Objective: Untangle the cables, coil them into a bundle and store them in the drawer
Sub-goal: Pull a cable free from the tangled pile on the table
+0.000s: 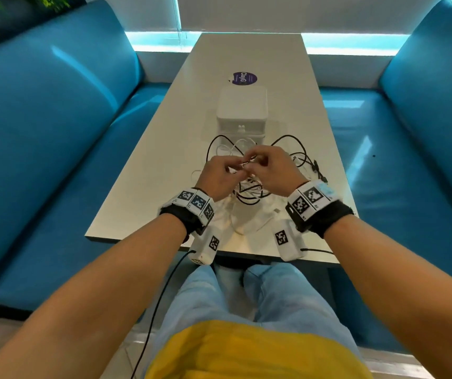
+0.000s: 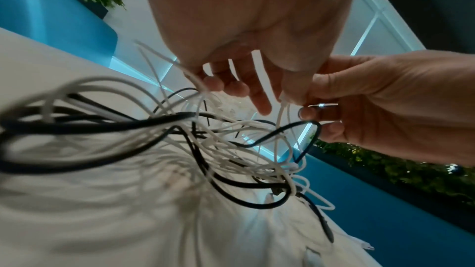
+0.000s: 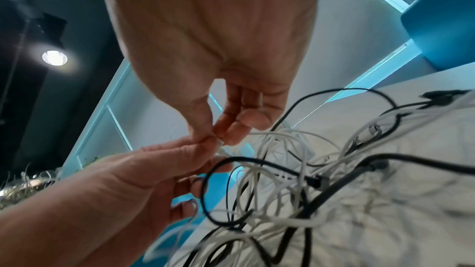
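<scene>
- Untangling step: left hand [image 1: 217, 176] and right hand [image 1: 270, 167], each grip pinching white cable end [image 2: 283, 99] above cable tangle [image 1: 249, 187] on tabletop [image 1: 164, 149].
- Next, likely: thread end out of loops.

Left hand [image 2: 246, 27] and right hand [image 2: 385, 105] pinch white cable [image 2: 282, 109] above tangle [image 2: 205, 139].

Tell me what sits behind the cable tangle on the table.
Directly behind the cable tangle stands a white drawer box, with a round purple sticker farther back. The box's lower front is hidden by cables and hands.
</scene>
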`<state>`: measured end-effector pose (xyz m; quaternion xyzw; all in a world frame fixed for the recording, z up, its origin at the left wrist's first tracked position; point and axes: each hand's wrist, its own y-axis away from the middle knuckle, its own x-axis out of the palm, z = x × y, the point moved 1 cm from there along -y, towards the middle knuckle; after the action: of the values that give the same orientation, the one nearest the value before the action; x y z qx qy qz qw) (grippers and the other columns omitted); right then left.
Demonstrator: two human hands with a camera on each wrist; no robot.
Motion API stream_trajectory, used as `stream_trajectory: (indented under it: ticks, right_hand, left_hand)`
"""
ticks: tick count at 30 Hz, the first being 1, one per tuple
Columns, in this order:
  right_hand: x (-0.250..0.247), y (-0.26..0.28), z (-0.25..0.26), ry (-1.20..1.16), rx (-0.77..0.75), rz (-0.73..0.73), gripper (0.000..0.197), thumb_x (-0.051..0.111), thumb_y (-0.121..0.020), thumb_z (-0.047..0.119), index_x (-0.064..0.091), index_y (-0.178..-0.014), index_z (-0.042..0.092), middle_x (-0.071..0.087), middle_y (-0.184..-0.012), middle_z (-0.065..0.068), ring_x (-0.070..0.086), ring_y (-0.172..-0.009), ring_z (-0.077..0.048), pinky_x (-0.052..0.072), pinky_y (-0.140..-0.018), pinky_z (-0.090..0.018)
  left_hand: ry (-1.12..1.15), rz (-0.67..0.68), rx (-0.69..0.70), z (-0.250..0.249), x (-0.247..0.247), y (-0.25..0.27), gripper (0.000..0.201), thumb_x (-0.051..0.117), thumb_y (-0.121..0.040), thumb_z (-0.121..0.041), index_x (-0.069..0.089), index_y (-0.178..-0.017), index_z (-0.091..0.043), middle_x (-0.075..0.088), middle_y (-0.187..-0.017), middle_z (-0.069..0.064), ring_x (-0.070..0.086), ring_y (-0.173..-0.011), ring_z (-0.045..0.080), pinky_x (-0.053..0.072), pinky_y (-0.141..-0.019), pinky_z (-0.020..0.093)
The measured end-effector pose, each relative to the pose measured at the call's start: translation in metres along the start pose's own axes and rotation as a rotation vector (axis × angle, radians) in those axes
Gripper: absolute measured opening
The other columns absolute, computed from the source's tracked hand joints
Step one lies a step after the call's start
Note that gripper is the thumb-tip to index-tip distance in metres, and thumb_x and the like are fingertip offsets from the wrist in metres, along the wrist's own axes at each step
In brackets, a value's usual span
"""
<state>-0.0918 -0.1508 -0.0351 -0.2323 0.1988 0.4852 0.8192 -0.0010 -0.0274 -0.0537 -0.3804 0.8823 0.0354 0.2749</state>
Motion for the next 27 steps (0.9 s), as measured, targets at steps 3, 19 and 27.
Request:
stream_trajectory:
  ticks: [3,19,27]
  right_hand:
    - [-0.005,0.0,-0.012,-0.117,0.006,-0.044,0.029,0.067,-0.085,0.021,0.059,-0.112,0.028,0.062,-0.071,-0.011,0.058,-0.061,-0.014,0.05,-0.061,-0.029]
    - [-0.012,0.001,-0.087,0.335,0.327,0.256,0.09,0.078,-0.074,0.042,0.028,-0.148,0.033,0.054,-0.138,-0.006,0.053,-0.123,-0.026,0.041,-0.101,-0.031]
    - [-0.024,-0.007,-0.027,0.316,0.086,0.066,0.048,0.063,-0.085,0.022,0.053,-0.132,0.024,0.055,-0.087,0.005,0.055,-0.083,-0.014,0.047,-0.081,-0.029]
  left_hand:
    - [0.119,-0.034,0.009,-0.002,0.004,-0.005,0.012,0.072,-0.08,-0.026,0.076,-0.086,-0.017,0.074,-0.078,0.004,0.069,-0.075,0.017,0.057,-0.076,0.039]
    - [1.01,-0.36,-0.188,-0.017,-0.064,-0.022,0.014,0.049,-0.099,-0.023,0.058,-0.092,-0.016,0.067,-0.081,0.005,0.069,-0.08,0.024,0.057,-0.072,0.034]
    - [1.042,-0.241,-0.205,-0.017,-0.058,-0.018,0.015,0.044,-0.101,-0.022,0.055,-0.093,-0.014,0.067,-0.079,0.004,0.069,-0.084,0.026,0.058,-0.082,0.039]
